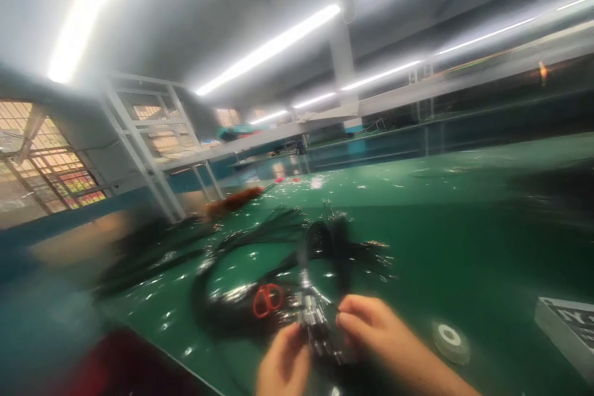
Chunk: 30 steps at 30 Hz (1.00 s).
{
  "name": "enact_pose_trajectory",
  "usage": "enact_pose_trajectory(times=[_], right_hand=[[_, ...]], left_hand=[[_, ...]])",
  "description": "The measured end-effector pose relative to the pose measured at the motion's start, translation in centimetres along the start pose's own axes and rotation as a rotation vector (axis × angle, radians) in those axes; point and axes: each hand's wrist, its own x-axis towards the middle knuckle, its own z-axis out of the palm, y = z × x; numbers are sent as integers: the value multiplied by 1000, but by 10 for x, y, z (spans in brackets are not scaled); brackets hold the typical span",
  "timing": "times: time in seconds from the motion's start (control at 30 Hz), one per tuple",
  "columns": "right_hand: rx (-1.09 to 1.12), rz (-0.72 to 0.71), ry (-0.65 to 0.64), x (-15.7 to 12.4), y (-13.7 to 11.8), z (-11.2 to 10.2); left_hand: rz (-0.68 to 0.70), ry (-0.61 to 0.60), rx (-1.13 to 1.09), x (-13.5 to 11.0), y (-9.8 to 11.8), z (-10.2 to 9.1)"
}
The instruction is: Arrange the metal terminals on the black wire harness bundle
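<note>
A bundle of black cables (304, 260) with shiny metallic ends (313, 315) lies on the green tabletop in front of me, smeared by motion. At the left side of these ends is my left hand (285, 362), its fingers curled together; what they grip is hidden by blur. My right hand (371, 325) pinches a thin black cable (331, 305) between thumb and forefinger, to the right of the ends. Red-handled scissors (268, 300) rest among the looped cables just left of the hands.
More black cables (153, 260) lie at the left. A roll of clear tape (449, 341) and a white box with dark lettering (566, 334) sit to the right. Part of another person (51, 322) shows at the left edge. White metal shelving (153, 136) stands behind.
</note>
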Motion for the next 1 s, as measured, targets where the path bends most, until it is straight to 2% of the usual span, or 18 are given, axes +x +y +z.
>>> enact_pose_trajectory(times=[0.13, 0.23, 0.37, 0.47, 0.57, 0.7, 0.87, 0.93, 1.0], right_hand=[[111, 13, -18, 9, 11, 1], [164, 7, 40, 9, 16, 0], [253, -22, 45, 7, 18, -8], [314, -20, 40, 9, 15, -15], [322, -21, -2, 16, 8, -19], [251, -11, -68, 28, 3, -15], [164, 11, -34, 34, -2, -3], [169, -12, -16, 36, -4, 2], [211, 10, -77, 40, -8, 8]], left_hand=[[-53, -5, -75, 7, -10, -13], [-76, -37, -142, 7, -12, -7], [-118, -44, -274, 12, -3, 11], [-97, -18, -262, 22, 8, 19], [-68, -26, -214, 32, 17, 19], [-94, -74, -303, 32, 21, 14], [54, -68, -70, 25, 33, 6], [61, -68, 6, 25, 46, 2], [38, -70, 42, 27, 58, -3]])
